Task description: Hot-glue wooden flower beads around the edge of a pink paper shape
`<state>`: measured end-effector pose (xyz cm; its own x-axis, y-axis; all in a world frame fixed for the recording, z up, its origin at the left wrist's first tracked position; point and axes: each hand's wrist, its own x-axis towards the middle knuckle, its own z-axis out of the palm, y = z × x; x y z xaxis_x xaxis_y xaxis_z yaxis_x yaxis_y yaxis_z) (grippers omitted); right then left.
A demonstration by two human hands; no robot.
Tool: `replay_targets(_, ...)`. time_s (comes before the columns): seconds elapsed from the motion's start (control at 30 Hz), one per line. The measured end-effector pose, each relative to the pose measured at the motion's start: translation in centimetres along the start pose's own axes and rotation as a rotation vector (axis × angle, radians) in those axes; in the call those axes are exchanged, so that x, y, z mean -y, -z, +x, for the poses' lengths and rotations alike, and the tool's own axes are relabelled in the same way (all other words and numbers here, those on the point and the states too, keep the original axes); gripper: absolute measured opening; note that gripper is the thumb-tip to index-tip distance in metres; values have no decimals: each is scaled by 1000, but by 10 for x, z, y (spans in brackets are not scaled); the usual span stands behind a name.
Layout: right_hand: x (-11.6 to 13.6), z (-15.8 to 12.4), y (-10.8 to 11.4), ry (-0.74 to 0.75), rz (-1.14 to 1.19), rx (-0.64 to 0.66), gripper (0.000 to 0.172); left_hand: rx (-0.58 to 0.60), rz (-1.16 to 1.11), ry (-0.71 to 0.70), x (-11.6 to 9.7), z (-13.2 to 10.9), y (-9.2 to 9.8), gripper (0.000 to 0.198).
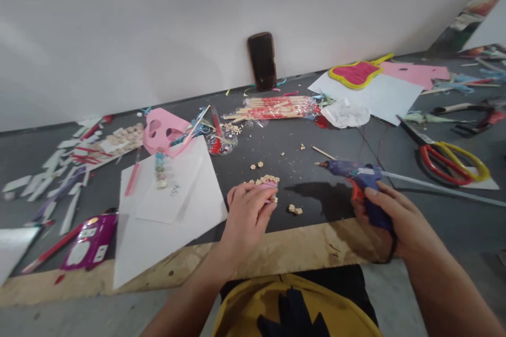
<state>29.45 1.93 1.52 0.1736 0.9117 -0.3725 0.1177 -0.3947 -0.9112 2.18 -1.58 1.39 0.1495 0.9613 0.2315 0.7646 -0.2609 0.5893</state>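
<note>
Hanging at the near edge of the table [300, 248], a dark cord [390, 250] could snag and jerk the hot glue gun [351, 169] off line. The left hand [245, 211], just inside that edge near its middle, risks a burn should the nozzle swing toward its bare fingers; too hard a pinch could also dislodge pale wooden bits [270, 178] from the pink piece [269, 186].

Condition of grip: the left is nearly closed, thumb and fingers pinching the pink piece; the underside contact is hidden. The right hand [397, 215], over the near edge further right, is wrapped firmly round the gun's handle, fingers by the orange trigger [358, 189]; whether it is squeezed cannot be told.

Further in, a thin wooden stick [324, 153] lies just beside the nozzle and could adhere to stray glue. Toward the right, the long glue stick [438, 183] runs near open scissors [429, 150] and could foul their handles if the gun turned. At the far edge, a phone [262, 60] leans upright and could topple if knocked.
</note>
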Motion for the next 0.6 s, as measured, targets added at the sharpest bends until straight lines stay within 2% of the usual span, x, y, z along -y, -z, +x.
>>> replay_targets(0.17,7,-13,-21,-34,247,96,40,71,-45,-17,-18,25,-6,17)
replay_targets(0.3,22,-16,-37,32,323,86,38,99,-49,-54,-34,44,-14,18)
replay_targets(0.4,25,-14,-46,101,295,115,40,65,-70,-73,-45,54,-20,17)
replay_targets(0.6,21,-6,-54,117,275,164,36,-28,-128,-103,-54,60,-27,15)
